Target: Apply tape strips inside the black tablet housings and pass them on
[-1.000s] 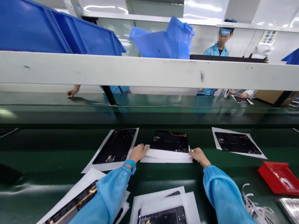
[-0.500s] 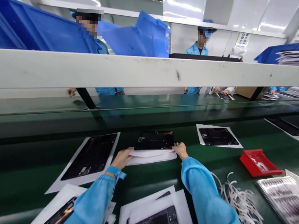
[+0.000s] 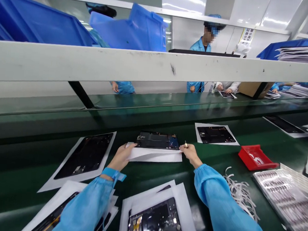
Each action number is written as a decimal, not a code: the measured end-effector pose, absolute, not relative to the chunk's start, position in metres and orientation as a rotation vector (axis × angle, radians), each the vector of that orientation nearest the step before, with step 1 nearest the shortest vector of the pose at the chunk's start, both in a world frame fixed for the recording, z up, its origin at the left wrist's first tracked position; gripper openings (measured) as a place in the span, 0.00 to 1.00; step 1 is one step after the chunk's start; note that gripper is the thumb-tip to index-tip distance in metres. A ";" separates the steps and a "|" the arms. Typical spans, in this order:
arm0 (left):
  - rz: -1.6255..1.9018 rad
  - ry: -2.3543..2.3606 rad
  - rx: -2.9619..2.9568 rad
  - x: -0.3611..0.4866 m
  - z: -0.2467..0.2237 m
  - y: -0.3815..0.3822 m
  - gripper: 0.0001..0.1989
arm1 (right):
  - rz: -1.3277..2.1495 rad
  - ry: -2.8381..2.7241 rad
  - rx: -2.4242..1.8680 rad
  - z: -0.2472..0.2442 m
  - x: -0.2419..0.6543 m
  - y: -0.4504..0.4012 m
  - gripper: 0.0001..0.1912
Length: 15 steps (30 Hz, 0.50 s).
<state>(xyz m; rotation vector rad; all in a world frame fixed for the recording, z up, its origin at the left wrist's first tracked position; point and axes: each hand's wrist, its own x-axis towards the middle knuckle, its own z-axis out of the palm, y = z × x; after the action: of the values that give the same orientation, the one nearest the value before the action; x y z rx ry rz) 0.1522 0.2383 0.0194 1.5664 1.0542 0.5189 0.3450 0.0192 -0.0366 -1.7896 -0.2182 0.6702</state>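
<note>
A black tablet panel [image 3: 156, 141] with circuit parts on its face lies on white paper [image 3: 155, 156] in the middle of the bench. My left hand [image 3: 122, 156] pinches the paper and panel at the near left corner. At the near right corner, my right hand [image 3: 190, 154] has its fingers closed on the same edge. A small pale-tipped item [image 3: 186, 144] sticks up from the right fingers; its kind is unclear. The panel's near edge looks slightly raised, above a second sheet. Another black panel [image 3: 85, 155] rests on paper beside my left hand.
Stacked panels on paper [image 3: 160, 218] lie close in front of me. To the right are another panel [image 3: 216, 134], a red tray [image 3: 256, 158], white strips [image 3: 240, 195] and a clear tray of small parts [image 3: 282, 202]. A white shelf beam [image 3: 152, 69] crosses above; co-workers stand beyond.
The view has shifted, with the bench things sitting a little farther left and up. Both hands still hold the panel and paper, now tilted differently. A co-worker behind the shelf has moved right.
</note>
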 end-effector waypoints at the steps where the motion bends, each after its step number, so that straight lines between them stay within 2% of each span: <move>1: 0.540 1.046 1.507 0.148 0.025 0.231 0.12 | 0.685 -0.221 -1.760 -0.034 0.342 0.013 0.11; 10: 0.634 0.913 1.259 0.050 0.078 0.115 0.22 | 0.967 -0.348 -1.438 -0.006 0.299 -0.027 0.27; 15: 0.624 1.025 1.101 -0.024 0.052 0.057 0.37 | 1.011 -0.503 -1.405 0.010 0.274 -0.061 0.29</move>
<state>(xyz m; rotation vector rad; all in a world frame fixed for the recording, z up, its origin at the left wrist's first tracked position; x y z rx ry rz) -0.0243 0.0569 0.0524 1.1007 1.0248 0.6243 0.2738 -0.0606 0.0097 -1.4048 -0.5025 1.0108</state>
